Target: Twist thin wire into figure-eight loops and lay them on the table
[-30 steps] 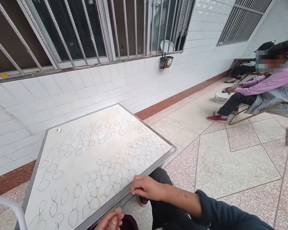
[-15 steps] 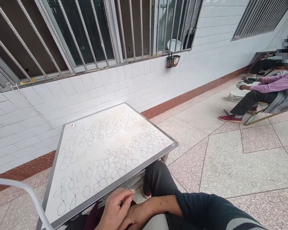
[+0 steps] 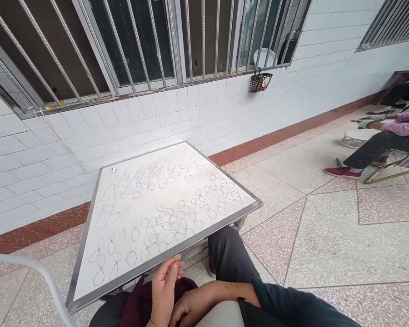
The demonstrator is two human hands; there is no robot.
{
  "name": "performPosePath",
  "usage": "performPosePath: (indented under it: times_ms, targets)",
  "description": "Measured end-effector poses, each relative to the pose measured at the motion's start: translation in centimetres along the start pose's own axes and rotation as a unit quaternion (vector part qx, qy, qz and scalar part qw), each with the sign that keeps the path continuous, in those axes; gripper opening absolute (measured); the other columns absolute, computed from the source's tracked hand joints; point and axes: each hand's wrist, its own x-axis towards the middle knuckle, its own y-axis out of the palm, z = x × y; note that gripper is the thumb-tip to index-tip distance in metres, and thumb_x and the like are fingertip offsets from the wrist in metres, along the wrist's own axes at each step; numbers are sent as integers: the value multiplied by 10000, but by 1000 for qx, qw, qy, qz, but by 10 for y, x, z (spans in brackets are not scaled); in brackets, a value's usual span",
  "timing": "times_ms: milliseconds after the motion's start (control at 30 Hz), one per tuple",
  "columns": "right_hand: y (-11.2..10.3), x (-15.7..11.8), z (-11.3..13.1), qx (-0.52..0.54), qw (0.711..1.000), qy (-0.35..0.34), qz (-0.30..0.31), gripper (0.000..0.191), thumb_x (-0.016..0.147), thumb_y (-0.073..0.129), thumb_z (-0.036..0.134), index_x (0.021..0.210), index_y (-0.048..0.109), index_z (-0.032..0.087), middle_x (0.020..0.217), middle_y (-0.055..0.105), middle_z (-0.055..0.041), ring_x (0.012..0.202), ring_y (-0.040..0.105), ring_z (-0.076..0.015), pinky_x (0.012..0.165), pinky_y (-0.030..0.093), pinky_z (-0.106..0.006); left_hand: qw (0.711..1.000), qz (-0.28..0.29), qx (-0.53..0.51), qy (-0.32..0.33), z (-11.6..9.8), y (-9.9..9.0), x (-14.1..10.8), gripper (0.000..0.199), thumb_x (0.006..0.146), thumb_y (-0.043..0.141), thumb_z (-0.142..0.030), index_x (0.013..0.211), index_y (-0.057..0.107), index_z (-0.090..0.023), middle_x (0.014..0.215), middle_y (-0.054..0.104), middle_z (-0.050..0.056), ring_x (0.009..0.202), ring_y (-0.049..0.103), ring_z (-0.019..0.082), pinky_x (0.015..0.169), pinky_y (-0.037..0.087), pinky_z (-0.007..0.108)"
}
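Note:
My left hand (image 3: 165, 284) is raised at the near edge of the white-topped table (image 3: 177, 193), its thumb and fingers pressed together. Whether something thin sits in that pinch I cannot make out. Low over my lap, my right hand (image 3: 189, 305) lies just right of the left wrist with its fingers curled downward; their tips and anything in them are hidden. Many thin dark loops (image 3: 131, 259) lie in rows on the tabletop. Nearer ones are figure-eights, while those farther back (image 3: 162, 185) show a single loop with a straight tail.
A small red-and-white item (image 3: 113, 170) sits at the table's far left corner. A pale curved tube (image 3: 42, 272) crosses the lower left. Behind stands a tiled wall (image 3: 150, 120) with barred windows and a hanging basket (image 3: 260, 81). A seated person in gloves (image 3: 391, 136) is at right.
My left hand has lifted away from my right hand toward the table's edge, fingers now pointing up. The right hand stays low. The view has shifted, moving the scene rightward.

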Motion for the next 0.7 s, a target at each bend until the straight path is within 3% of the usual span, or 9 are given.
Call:
performPosePath:
  times_ms: [100,133,200,233,267,300,367,533,700]
  targets:
    - [-32,-17,6,42,987,48,146,95,788,695,294,843,710,217,810,689,42,756,685,-121,663,518,-184,996,-77,-33,6,4,-8,2,405,830,609,-475,1085,700,-174,1005,730,111,766,661,196,715,562,322]
    - [-51,-26,14,58,986,61,142,147,819,653,318,902,706,209,863,694,25,752,685,-118,651,522,-191,995,-92,-42,6,5,-10,3,408,829,614,-470,1099,693,-174,1013,729,109,753,656,188,709,561,316]
    - [-98,-44,35,24,998,57,31,234,877,580,344,1030,685,202,991,698,-12,820,685,-115,691,518,-197,993,-102,-57,0,6,-12,4,409,830,617,-463,1112,687,-175,996,734,103,739,654,183,706,562,310]
    - [-126,-51,46,-29,995,59,-77,246,905,543,347,1049,678,200,1034,695,-25,850,681,-114,700,514,-194,993,-99,-62,-5,6,-12,4,406,831,616,-463,1109,690,-176,978,738,100,738,657,184,705,564,310]
    - [-155,-56,57,-108,971,87,-197,236,922,520,335,1034,681,203,1032,699,-25,847,678,-113,691,512,-190,993,-93,-65,-8,6,-12,4,401,830,617,-464,1098,696,-177,962,742,100,741,663,189,705,567,310]
    - [-184,-59,66,-195,915,136,-327,224,930,505,324,1014,683,217,1013,703,-16,834,675,-112,679,511,-188,994,-84,-65,-9,6,-11,4,392,829,616,-465,1082,704,-179,952,745,100,752,670,195,706,571,311]
    - [-238,-59,76,-247,851,179,-428,299,981,378,269,1107,637,191,1112,666,-71,921,654,-145,715,513,-226,997,-57,-54,-4,5,-8,5,362,831,614,-459,1041,721,-185,938,749,100,777,684,209,706,577,312]
    - [-329,-42,61,-338,757,262,-494,247,975,454,276,1119,615,156,1223,582,-114,1013,608,-200,842,517,-355,999,28,0,38,9,-3,7,274,863,588,-393,1007,728,-206,947,746,92,789,702,213,718,590,322]
    - [-359,-30,32,-405,731,320,-446,308,936,556,322,1203,566,169,1226,577,-96,1034,601,-209,875,525,-416,994,68,42,69,8,-8,6,234,884,574,-338,1020,720,-217,1032,732,94,842,700,203,793,577,333]
